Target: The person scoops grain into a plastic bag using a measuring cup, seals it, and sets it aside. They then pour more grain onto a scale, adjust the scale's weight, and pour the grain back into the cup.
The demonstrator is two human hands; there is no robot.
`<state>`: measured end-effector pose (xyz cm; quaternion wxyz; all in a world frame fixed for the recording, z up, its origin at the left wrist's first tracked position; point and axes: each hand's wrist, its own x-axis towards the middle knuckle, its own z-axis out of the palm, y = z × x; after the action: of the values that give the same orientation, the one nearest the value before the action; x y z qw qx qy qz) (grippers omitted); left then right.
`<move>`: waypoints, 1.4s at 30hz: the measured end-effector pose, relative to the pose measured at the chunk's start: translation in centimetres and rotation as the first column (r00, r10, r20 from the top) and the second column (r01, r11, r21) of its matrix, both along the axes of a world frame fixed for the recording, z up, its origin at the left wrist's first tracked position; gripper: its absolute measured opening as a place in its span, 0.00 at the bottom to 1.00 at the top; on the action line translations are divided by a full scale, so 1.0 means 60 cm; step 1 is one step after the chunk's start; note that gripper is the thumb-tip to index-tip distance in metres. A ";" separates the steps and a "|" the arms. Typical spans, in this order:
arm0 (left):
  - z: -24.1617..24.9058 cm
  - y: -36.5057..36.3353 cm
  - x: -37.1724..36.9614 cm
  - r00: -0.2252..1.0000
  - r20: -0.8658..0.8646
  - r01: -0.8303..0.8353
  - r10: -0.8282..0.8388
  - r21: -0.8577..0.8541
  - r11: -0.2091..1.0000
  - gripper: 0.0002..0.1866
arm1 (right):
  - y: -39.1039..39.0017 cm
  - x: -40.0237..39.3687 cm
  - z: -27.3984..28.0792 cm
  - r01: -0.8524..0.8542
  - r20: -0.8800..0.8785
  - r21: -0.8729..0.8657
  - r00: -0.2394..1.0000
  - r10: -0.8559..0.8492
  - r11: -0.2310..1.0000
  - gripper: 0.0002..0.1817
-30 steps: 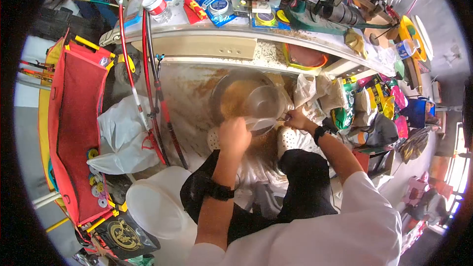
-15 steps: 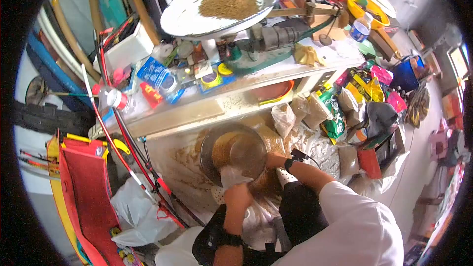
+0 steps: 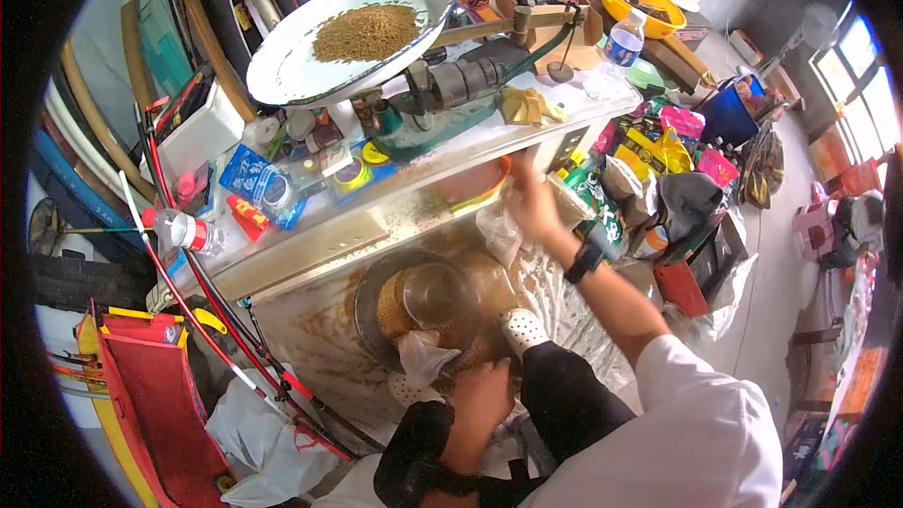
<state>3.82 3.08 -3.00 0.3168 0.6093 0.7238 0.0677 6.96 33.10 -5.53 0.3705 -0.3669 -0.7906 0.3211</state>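
Note:
My right hand [image 3: 534, 202] is raised beside the table front, near a small clear bag [image 3: 499, 230] and the orange-rimmed bowl [image 3: 478, 186] under the tabletop. Motion smears its fingers. Lower down, my left hand [image 3: 484, 400] is curled near the front rim of a wide metal basin [image 3: 362, 320]; whatever its fingers hold is hidden. Tan grains [image 3: 390, 306] lie in the basin, along with a round see-through bowl [image 3: 437, 293]. A crumpled clear plastic bag [image 3: 425, 356] rests at the basin's front, close to my left hand.
A balance scale with a white enamel pan [image 3: 282, 61] of brown pellets stands on the table [image 3: 282, 246]. Fishing rods [image 3: 202, 263] lean at left beside a red bag [image 3: 155, 395]. Packets and a green bag [image 3: 597, 202] crowd the right. My white clog [image 3: 524, 331] is beside the basin.
My right hand has left the basin's right rim and moved up towards the table. My left hand has drawn back from the plastic bag, lower and to the right. The view has shifted.

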 end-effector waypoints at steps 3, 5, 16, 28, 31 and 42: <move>0.009 0.008 0.011 0.999 0.029 0.015 -0.014 -0.015 1.000 0.16 | 0.125 -0.015 0.107 0.145 -0.185 -0.036 0.971 -0.149 0.989 0.39; 0.018 0.007 0.013 0.999 0.032 0.019 -0.017 -0.062 0.998 0.17 | 0.197 -0.028 0.145 0.147 -0.210 -0.038 0.966 -0.152 0.988 0.42; 0.036 0.030 0.021 0.998 -0.024 0.058 -0.057 0.031 0.998 0.17 | 0.283 -0.099 0.176 0.079 -0.167 -0.047 0.982 -0.086 0.996 0.44; 0.020 0.027 0.032 0.998 -0.016 0.062 -0.061 0.087 0.994 0.15 | 0.101 -0.108 0.230 0.136 -0.394 -0.127 0.902 -0.176 0.982 0.33; 0.023 0.032 0.031 0.994 -0.030 0.105 -0.103 0.079 0.991 0.13 | -0.002 -0.087 0.226 -0.191 -0.530 -0.217 0.847 0.049 0.957 0.16; 0.003 0.028 0.052 0.993 -0.079 0.103 -0.089 0.202 0.974 0.13 | -0.272 0.008 0.483 -0.238 -0.325 0.577 0.811 0.487 0.781 0.10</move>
<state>6.93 4.76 -2.80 0.2294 0.6750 0.6932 0.1056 7.41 16.80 23.48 0.5580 -0.0051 -0.7932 0.2438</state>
